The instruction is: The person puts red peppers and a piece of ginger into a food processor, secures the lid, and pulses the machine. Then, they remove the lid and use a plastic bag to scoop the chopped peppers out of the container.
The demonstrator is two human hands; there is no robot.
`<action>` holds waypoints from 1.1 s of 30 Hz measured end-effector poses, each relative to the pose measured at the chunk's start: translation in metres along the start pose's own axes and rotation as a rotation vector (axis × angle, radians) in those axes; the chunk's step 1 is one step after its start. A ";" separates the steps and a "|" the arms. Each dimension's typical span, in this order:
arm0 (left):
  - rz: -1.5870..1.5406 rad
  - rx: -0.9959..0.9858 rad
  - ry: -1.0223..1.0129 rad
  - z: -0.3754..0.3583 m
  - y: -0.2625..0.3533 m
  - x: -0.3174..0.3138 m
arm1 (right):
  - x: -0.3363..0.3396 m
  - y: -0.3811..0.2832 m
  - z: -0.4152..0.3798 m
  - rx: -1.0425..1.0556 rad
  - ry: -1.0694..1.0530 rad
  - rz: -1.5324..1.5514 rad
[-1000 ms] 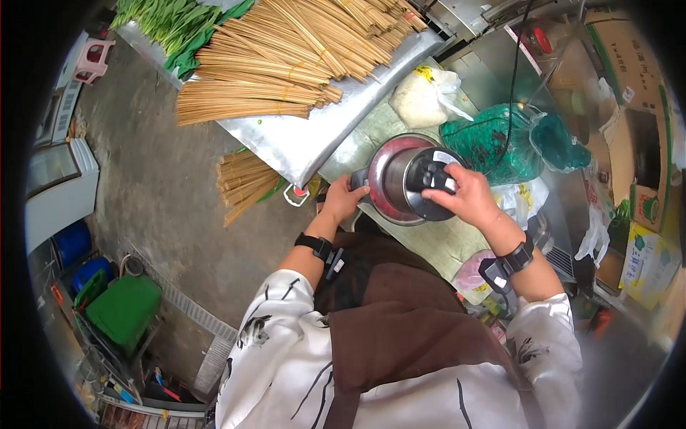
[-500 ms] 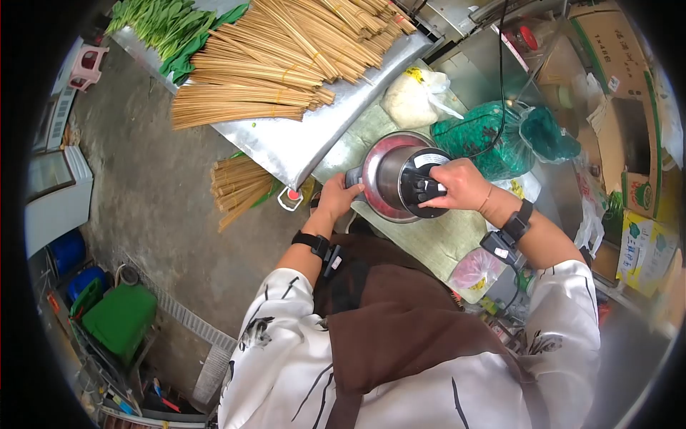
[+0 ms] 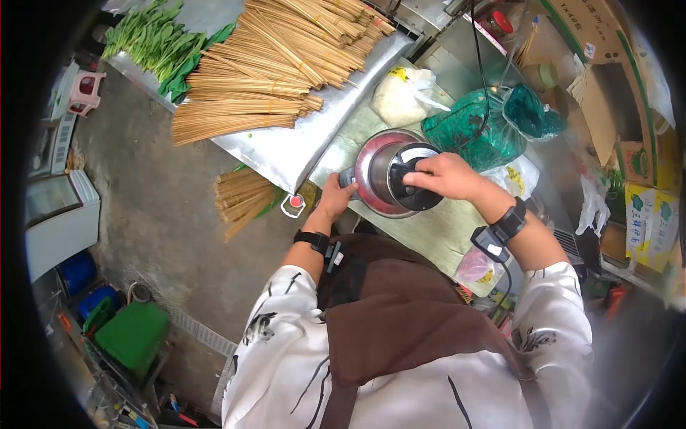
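Observation:
A round bowl (image 3: 369, 173) with a reddish interior stands on the work surface in front of me. Over it sits a cylindrical steel body with a black top (image 3: 423, 194), which looks like the motor head of a food chopper. My left hand (image 3: 334, 194) is closed on the bowl's dark side handle (image 3: 347, 177). My right hand (image 3: 449, 177) rests on the black top with its fingers curled, hiding part of it. A black cord (image 3: 477, 57) hangs down near the head; its end is hard to follow.
Bundles of wooden skewers (image 3: 286, 64) and leafy greens (image 3: 153, 43) lie on a metal table (image 3: 268, 151). Behind the bowl sit a white bag (image 3: 399, 99) and a green bag (image 3: 471, 129). A pink bag (image 3: 474, 264) lies near the front edge. Cardboard boxes (image 3: 600, 43) stand right.
The right hand has shifted its grip on the black top, its fingers now further over it. The left hand stays at the handle. The whole view has turned slightly.

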State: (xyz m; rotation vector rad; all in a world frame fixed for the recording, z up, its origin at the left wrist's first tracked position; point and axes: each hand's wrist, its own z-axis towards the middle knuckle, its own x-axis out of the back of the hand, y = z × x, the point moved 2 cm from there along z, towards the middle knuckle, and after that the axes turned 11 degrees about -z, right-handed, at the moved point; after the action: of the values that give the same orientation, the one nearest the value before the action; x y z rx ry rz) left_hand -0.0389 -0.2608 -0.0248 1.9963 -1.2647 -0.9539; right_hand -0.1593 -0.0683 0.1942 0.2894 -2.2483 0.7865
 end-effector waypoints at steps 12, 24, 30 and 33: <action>0.315 0.085 0.129 -0.065 -0.015 0.009 | -0.039 -0.023 -0.007 0.462 0.402 -0.269; 0.127 0.236 0.048 -0.046 -0.026 0.025 | -0.049 -0.019 -0.009 0.317 0.353 -0.256; 0.161 0.131 0.015 0.008 0.017 0.004 | -0.009 0.011 0.019 0.268 0.501 -0.236; 0.280 0.208 0.013 0.004 0.048 -0.018 | 0.002 0.016 0.017 0.214 0.463 -0.245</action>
State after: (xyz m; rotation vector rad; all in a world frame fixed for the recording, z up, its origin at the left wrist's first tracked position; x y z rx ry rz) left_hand -0.0719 -0.2624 0.0149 1.9042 -1.6413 -0.6978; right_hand -0.1768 -0.0657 0.1788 0.4269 -1.6648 0.8610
